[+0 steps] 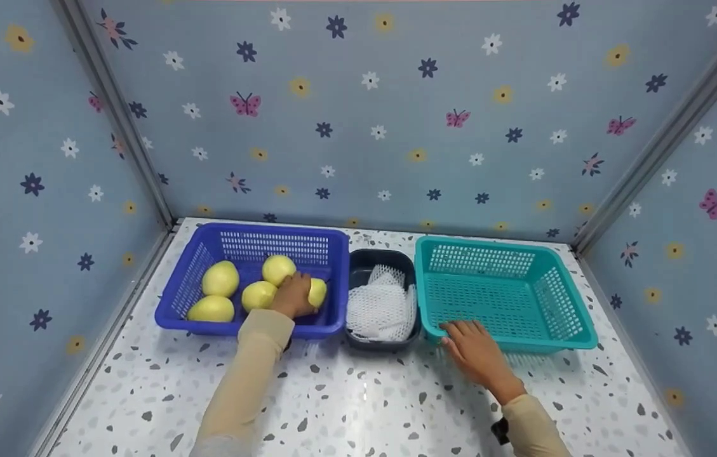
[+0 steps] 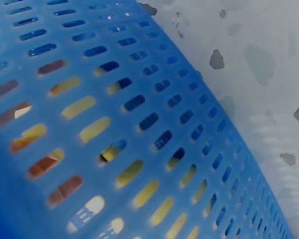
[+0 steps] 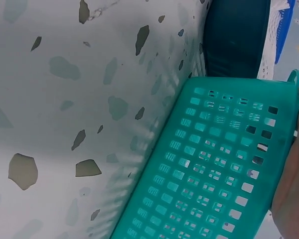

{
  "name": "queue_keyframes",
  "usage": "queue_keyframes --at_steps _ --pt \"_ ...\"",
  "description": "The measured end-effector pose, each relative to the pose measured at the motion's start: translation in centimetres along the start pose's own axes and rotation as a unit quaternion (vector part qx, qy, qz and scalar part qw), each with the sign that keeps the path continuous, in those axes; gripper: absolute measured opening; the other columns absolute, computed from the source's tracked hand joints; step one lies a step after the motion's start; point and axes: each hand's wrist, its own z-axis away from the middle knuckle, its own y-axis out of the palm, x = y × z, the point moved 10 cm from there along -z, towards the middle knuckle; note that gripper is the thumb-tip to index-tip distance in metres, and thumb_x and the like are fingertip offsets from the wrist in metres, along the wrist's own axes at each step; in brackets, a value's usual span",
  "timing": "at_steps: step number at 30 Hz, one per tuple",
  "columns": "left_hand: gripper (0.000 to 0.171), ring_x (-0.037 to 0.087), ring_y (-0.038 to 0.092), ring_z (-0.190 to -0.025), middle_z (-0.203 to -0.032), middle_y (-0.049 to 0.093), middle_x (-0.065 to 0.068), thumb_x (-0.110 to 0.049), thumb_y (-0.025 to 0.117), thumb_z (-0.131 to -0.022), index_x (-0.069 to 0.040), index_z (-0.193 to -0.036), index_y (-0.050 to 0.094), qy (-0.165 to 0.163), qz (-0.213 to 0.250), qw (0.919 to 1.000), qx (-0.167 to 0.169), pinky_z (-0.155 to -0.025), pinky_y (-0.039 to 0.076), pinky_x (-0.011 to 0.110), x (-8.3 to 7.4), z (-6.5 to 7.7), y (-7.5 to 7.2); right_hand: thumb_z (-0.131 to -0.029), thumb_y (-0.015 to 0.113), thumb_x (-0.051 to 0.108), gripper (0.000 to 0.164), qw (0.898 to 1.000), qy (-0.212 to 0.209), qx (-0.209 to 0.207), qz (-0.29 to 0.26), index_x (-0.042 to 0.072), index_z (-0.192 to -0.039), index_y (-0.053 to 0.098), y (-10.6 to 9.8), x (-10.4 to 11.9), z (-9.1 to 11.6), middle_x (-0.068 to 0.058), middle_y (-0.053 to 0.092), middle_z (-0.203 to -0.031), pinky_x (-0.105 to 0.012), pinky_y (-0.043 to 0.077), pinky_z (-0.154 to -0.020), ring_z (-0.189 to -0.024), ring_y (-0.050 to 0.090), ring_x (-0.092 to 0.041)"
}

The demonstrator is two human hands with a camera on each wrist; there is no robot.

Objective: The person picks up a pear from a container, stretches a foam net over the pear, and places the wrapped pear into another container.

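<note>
My left hand (image 1: 294,296) reaches into the blue-purple basket (image 1: 251,328) and holds a smooth yellow fruit (image 1: 317,292) near its right wall. Several more rounded yellow fruits (image 1: 220,279) lie in that basket, one of them (image 1: 259,296) just left of the hand. In the left wrist view, the basket's slotted wall (image 2: 154,104) hides most of the hand and fruit. My right hand (image 1: 475,355) rests on the near rim of the teal basket (image 1: 561,346), close to its left corner; the right wrist view catches only part of that hand (image 3: 294,184) beside the basket wall.
Between the baskets stands a dark grey tub (image 1: 383,346) with white foam net sleeves (image 1: 378,308). A speckled white tabletop (image 1: 358,400) extends in front. Flowered panels (image 1: 371,114) enclose the back and sides.
</note>
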Motion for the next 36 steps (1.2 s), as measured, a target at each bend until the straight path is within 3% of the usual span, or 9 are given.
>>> queue_keyframes --at_steps 4,9,13,18,23,28,32,36 --pt "0.068 0.045 0.045 -0.114 -0.122 0.047 0.029 -0.018 0.082 -0.073 0.011 -0.124 0.047 0.006 0.015 0.9997 -0.016 -0.093 0.042 0.053 -0.3 0.5 -1.5 -0.103 0.042 0.031 0.033 1.000 0.010 0.006 0.009 0.008 -0.120 0.059 0.1 -0.1 -0.1 -0.009 0.060 -0.115 -0.051 0.037 -0.097 -0.110 0.053 -0.029" --pt "0.071 0.045 0.044 -0.115 -0.123 0.047 0.028 -0.015 0.082 -0.074 0.008 -0.129 0.045 0.030 0.041 0.9963 -0.069 -0.089 0.044 0.054 -1.3 1.4 -4.7 -0.101 0.048 0.027 0.026 1.000 0.024 0.008 0.012 0.009 -0.115 0.060 0.1 -0.5 -0.1 -0.009 0.060 -0.111 -0.051 0.039 -0.092 -0.107 0.054 -0.028" --pt "0.074 0.044 0.045 -0.113 -0.122 0.048 0.027 -0.014 0.083 -0.072 0.007 -0.131 0.044 0.073 0.062 0.9879 -0.122 -0.089 0.043 0.053 -2.8 2.8 -7.2 -0.101 0.048 0.027 0.026 0.999 0.025 0.015 0.017 0.008 -0.116 0.060 0.2 -0.5 -0.2 -0.009 0.060 -0.111 -0.051 0.040 -0.091 -0.107 0.054 -0.029" --pt "0.078 0.038 0.045 -0.116 -0.127 0.048 0.022 -0.015 0.085 -0.071 0.004 -0.134 0.043 0.112 0.093 0.9760 -0.162 -0.095 0.041 0.048 -5.0 5.4 -9.1 -0.102 0.045 0.028 0.031 0.999 0.027 0.035 0.011 0.007 -0.119 0.059 0.5 -0.4 -0.1 -0.011 0.060 -0.115 -0.053 0.039 -0.093 -0.110 0.053 -0.030" --pt "0.081 0.035 0.045 -0.120 -0.129 0.049 0.019 -0.020 0.085 -0.070 0.002 -0.136 0.043 0.141 0.115 0.9672 -0.178 -0.100 0.038 0.047 -8.1 7.2 -9.8 -0.102 0.045 0.026 0.030 0.999 0.028 0.028 -0.018 0.006 -0.120 0.059 -0.4 -0.3 -0.2 -0.011 0.058 -0.117 -0.053 0.038 -0.095 -0.113 0.051 -0.031" --pt "0.080 0.033 0.050 -0.115 -0.124 0.054 0.016 -0.022 0.087 -0.066 0.001 -0.132 0.048 0.186 0.133 0.9519 -0.204 -0.096 0.041 0.046 -11.1 8.4 -10.0 -0.101 0.047 0.021 0.029 0.997 -0.009 -0.037 -0.064 0.004 -0.122 0.057 -3.7 1.7 -1.4 -0.012 0.058 -0.117 -0.051 0.039 -0.094 -0.112 0.052 -0.032" --pt "0.079 0.031 0.052 -0.112 -0.122 0.056 0.015 -0.022 0.088 -0.065 0.001 -0.130 0.050 0.217 0.158 0.9395 -0.212 -0.093 0.044 0.045 -12.9 9.2 -9.7 -0.100 0.049 0.021 0.032 0.991 -0.039 -0.084 -0.102 0.005 -0.128 0.053 -6.4 4.2 -2.6 -0.012 0.055 -0.125 -0.051 0.039 -0.096 -0.118 0.049 -0.030" --pt "0.078 0.029 0.053 -0.110 -0.123 0.056 0.013 -0.022 0.088 -0.064 0.000 -0.129 0.051 0.234 0.180 0.9327 -0.207 -0.090 0.046 0.044 -14.5 9.6 -9.0 -0.100 0.050 0.022 0.041 0.977 -0.047 -0.090 -0.188 0.007 -0.138 0.045 -8.1 6.3 -3.7 -0.015 0.046 -0.138 -0.053 0.035 -0.101 -0.129 0.040 -0.029"
